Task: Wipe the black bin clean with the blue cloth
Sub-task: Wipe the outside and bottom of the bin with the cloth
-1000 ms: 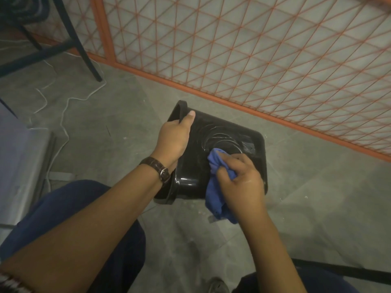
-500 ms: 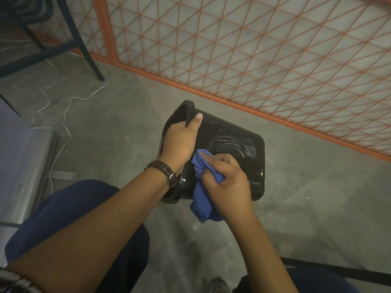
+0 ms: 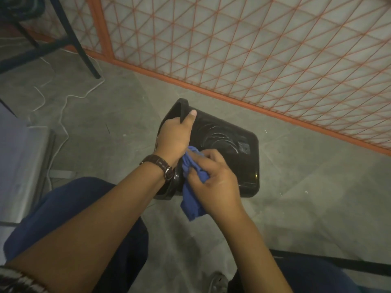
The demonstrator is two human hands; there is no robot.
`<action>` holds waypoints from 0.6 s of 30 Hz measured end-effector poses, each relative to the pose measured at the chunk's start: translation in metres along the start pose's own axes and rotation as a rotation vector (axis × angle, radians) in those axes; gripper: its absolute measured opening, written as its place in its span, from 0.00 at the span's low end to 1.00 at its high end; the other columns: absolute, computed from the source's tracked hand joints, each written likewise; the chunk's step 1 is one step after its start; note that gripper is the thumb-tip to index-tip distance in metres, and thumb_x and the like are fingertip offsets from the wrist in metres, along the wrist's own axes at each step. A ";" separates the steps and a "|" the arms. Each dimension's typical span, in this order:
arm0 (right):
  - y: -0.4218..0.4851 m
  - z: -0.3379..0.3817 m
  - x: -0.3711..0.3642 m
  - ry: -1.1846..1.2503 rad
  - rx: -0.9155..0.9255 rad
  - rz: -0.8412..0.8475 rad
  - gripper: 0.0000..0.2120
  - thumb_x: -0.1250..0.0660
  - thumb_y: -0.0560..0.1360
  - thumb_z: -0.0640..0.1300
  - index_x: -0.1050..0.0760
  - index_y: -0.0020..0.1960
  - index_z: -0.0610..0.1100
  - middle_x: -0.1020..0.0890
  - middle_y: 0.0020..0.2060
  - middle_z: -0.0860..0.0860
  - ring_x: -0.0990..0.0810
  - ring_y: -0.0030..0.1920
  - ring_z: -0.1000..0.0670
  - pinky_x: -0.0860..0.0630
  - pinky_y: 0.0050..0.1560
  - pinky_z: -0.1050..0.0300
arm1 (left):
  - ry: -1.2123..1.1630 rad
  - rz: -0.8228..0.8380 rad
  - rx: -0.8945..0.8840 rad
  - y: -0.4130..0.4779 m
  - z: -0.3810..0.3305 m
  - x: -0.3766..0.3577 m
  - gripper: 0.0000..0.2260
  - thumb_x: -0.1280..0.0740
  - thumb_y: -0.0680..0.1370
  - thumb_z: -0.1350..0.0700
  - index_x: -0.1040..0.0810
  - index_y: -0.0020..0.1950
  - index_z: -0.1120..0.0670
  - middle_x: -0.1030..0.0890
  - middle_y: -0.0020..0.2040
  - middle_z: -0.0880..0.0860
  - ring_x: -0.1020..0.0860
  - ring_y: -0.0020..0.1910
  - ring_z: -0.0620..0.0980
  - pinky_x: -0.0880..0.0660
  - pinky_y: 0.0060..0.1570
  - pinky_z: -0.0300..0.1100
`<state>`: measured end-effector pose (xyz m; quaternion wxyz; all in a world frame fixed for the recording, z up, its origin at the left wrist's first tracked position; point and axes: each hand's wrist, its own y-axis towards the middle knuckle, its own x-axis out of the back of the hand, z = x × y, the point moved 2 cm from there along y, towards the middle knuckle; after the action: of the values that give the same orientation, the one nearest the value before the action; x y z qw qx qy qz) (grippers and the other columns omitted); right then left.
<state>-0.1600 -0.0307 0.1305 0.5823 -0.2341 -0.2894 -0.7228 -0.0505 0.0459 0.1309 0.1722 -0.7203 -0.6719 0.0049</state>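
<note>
The glossy black bin (image 3: 234, 149) lies tipped on its side above the grey floor, its base toward the right and its rim toward the left. My left hand (image 3: 174, 136) grips the rim, thumb over the edge, a brown watch on the wrist. The bunched blue cloth (image 3: 192, 182) is pressed against the bin's wall close to the rim, clutched in my right hand (image 3: 213, 178). Part of the cloth hangs below the bin.
An orange wire-mesh fence (image 3: 254, 49) runs behind the bin. Dark chair legs (image 3: 69, 34) and a white cable (image 3: 63, 106) lie at the left on the floor. A grey metal surface (image 3: 21, 161) is at far left. My knees in blue trousers (image 3: 69, 210) fill the bottom.
My right hand has slid the blue cloth leftward across the bin's wall, from near its middle toward the rim beside my left hand. The left hand keeps its grip.
</note>
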 end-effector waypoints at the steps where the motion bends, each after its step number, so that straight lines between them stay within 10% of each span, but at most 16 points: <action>1: 0.000 0.000 0.000 0.017 0.014 0.030 0.14 0.33 0.72 0.42 0.21 0.57 0.51 0.25 0.47 0.56 0.25 0.45 0.59 0.30 0.42 0.74 | 0.011 -0.004 -0.001 0.001 0.000 0.001 0.19 0.41 0.79 0.43 0.29 0.31 0.52 0.28 0.30 0.51 0.28 0.33 0.51 0.30 0.42 0.45; 8: 0.005 -0.025 0.043 0.022 -0.079 0.150 0.18 0.30 0.68 0.37 0.20 0.46 0.61 0.25 0.43 0.61 0.25 0.45 0.65 0.31 0.44 0.75 | -0.059 -0.070 -0.011 0.006 -0.006 0.012 0.18 0.39 0.79 0.47 0.28 0.32 0.55 0.28 0.30 0.51 0.29 0.29 0.46 0.35 0.22 0.28; 15: 0.004 -0.068 0.080 0.063 -0.446 -0.089 0.16 0.34 0.70 0.37 0.20 0.43 0.59 0.17 0.42 0.52 0.19 0.42 0.53 0.24 0.41 0.64 | 0.003 0.013 0.025 0.008 -0.010 0.020 0.19 0.37 0.77 0.43 0.21 0.47 0.60 0.21 0.43 0.60 0.20 0.45 0.60 0.23 0.54 0.55; 18: 0.005 -0.075 0.086 0.076 -0.535 -0.140 0.12 0.35 0.73 0.39 0.20 0.49 0.55 0.19 0.36 0.55 0.22 0.37 0.56 0.27 0.34 0.63 | 0.002 0.033 -0.001 0.009 -0.012 0.027 0.22 0.35 0.74 0.42 0.20 0.48 0.62 0.19 0.45 0.64 0.19 0.47 0.65 0.23 0.54 0.60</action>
<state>-0.1734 -0.1442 0.1353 0.4588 -0.3316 -0.0817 -0.8203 -0.0360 0.0692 0.1465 0.1725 -0.7315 -0.6596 0.0069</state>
